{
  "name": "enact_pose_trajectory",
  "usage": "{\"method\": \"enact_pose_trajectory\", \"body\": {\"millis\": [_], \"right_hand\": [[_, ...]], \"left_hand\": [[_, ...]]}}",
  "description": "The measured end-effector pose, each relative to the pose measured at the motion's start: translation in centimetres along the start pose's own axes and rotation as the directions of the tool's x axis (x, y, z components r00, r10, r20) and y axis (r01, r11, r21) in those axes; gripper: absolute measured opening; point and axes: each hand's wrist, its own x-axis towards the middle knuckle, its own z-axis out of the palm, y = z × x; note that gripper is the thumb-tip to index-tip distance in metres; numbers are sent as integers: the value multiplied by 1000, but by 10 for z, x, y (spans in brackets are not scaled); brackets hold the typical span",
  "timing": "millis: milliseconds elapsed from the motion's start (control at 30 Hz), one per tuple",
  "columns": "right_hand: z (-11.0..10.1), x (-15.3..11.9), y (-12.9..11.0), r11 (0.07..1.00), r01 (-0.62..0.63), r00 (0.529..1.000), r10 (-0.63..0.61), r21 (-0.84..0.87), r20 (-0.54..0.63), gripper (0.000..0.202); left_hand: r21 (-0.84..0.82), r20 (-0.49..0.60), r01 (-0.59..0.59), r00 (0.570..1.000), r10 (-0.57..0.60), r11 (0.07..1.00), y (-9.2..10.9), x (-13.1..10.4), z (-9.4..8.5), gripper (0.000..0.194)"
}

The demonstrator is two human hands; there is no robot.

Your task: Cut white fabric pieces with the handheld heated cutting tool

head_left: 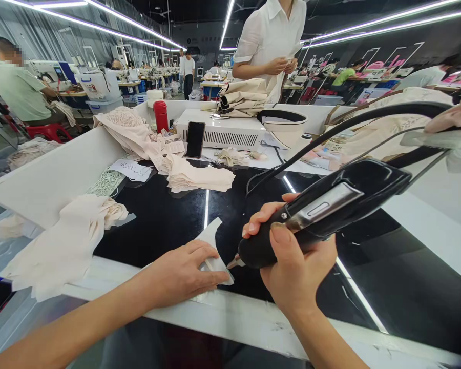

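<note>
My right hand (295,256) is wrapped round a black handheld tool (315,215) with a silver lever and a cable at its back. The tool's narrow tip points down left at the edge of a small pale fabric piece (214,236). My left hand (190,271) lies flat on that piece, fingers stretched out, pressing it onto the glossy black tabletop (169,220) near its front edge. Stacked beige fabric pieces (200,174) rest farther back, and more beige fabric (69,241) hangs over the left side.
A phone (195,139), a red bottle (161,116) and a white box (223,128) stand at the back. White boards (61,174) flank the table. A person in white (269,41) stands behind it. Another person's hand (455,115) reaches in at the right.
</note>
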Motion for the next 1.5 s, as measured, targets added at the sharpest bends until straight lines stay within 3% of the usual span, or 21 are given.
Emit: {"method": "enact_pose_trajectory", "body": {"millis": [600, 967, 1067, 1200, 1400, 1500], "right_hand": [[8, 9, 6, 1000, 4, 1000, -5, -22, -14, 38], [10, 4, 13, 997, 2, 1000, -4, -80, -15, 29], [7, 3, 15, 996, -3, 1000, 1, -92, -17, 27], [1, 1, 18, 994, -4, 1000, 4, -110, 3, 31], [-2, -4, 17, 994, -32, 999, 32, -100, -1, 32], [-4, -5, 18, 994, -19, 1000, 20, -104, 16, 32]], "left_hand": [[5, -7, 23, 1000, -23, 1000, 1, 0, -3, 29], [-42, -84, 47, 995, -51, 998, 7, 3, 5, 24], [-25, -96, 74, 992, -76, 997, 12, 1, 8, 31], [92, -192, 87, 979, -68, 992, 17, -3, 28, 43], [261, -396, 75, 918, 36, 962, 7, -14, 87, 51], [266, -409, 76, 912, 41, 961, 1, -20, 109, 54]]}}
